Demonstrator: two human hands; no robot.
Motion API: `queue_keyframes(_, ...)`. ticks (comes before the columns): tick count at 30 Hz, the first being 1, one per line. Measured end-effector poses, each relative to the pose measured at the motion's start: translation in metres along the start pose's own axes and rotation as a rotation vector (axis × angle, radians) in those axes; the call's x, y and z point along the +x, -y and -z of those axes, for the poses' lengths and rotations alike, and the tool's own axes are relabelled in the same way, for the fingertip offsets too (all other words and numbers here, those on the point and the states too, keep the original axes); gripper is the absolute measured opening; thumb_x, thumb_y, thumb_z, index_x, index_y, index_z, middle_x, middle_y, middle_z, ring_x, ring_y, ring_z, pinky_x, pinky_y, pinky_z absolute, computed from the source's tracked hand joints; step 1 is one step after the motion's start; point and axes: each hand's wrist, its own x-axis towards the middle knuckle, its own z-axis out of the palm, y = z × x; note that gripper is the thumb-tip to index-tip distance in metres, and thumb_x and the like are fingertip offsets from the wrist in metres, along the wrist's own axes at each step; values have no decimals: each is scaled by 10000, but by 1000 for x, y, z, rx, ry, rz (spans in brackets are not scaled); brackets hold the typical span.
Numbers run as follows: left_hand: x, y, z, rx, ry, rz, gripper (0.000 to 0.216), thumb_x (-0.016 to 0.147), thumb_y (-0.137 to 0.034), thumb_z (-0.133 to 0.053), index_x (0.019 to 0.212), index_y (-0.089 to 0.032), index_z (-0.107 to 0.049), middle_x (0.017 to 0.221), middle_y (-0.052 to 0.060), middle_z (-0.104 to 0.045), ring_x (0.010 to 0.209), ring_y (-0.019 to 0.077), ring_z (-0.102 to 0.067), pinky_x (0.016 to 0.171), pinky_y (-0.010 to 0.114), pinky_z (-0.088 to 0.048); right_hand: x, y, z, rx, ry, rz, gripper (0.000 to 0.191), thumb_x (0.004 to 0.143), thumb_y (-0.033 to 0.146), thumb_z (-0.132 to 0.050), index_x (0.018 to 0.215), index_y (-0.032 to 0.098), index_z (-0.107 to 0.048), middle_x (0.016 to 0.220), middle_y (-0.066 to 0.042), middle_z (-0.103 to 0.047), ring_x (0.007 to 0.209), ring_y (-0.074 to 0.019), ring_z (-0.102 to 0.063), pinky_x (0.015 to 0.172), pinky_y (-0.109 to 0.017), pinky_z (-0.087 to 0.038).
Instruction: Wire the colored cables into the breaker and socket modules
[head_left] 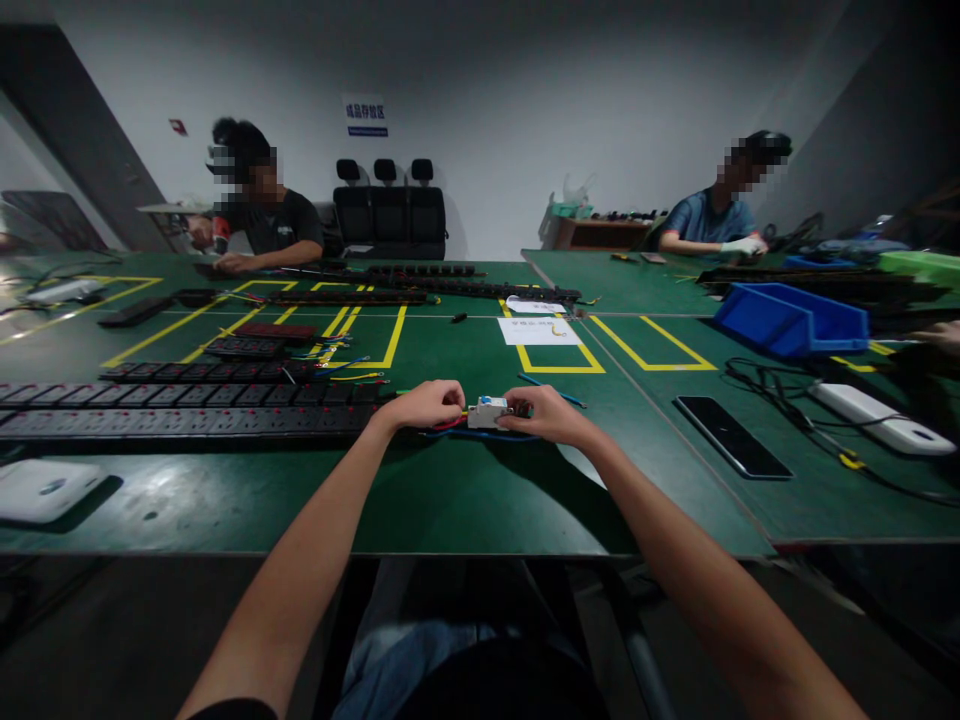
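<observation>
A small white circuit breaker [487,411] sits between my two hands on the green table [450,500]. My right hand [546,412] is closed on its right side. My left hand [426,403] is curled in a pinch at its left side, on red and blue wires [480,434] that run out under the breaker. Long black power strips [187,408] lie just left of my left hand.
A black phone [731,435] lies to the right, a white device [885,418] with black cable beyond it, a blue bin [791,318] further back. A white device [41,488] lies at the near left. Paper sheets [538,330] lie mid-table. Two seated people work at the far side.
</observation>
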Motion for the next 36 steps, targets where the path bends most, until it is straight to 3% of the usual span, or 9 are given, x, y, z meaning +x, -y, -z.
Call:
queue_keyframes(6,0,4,-3,-30,48,-54,219,723,-255,-665,921,-163,-654,832,49,-715,745,182,-658,644,268,-474,1,-2,-2,-11,9,-13,213,892,393,-690,784,209,-697,667,21,-593,613,-142,-499,583,-269,-336)
queue_keyframes(18,1,5,-3,-44,14,-30,237,686,-216,-679,914,-150,-668,822,54,-737,722,180,-678,605,247,-467,2,-14,-11,43,-15,-45,291,900,468,-676,841,185,-712,703,-7,-617,645,-151,-509,605,-273,-357)
queue_keyframes(30,1,4,-4,-52,16,-10,246,676,-197,-670,918,-151,-672,826,54,-745,723,182,-685,604,244,-471,2,-15,-13,24,-5,-50,193,897,383,-679,859,194,-676,729,6,-598,665,-146,-491,623,-270,-326)
queue_keyframes(36,0,1,-5,22,35,-7,309,708,-195,-645,1015,-161,-666,831,34,-736,717,175,-673,598,240,-445,2,-8,-10,-9,9,-42,166,898,346,-680,832,198,-646,734,6,-602,671,-147,-510,626,-268,-321)
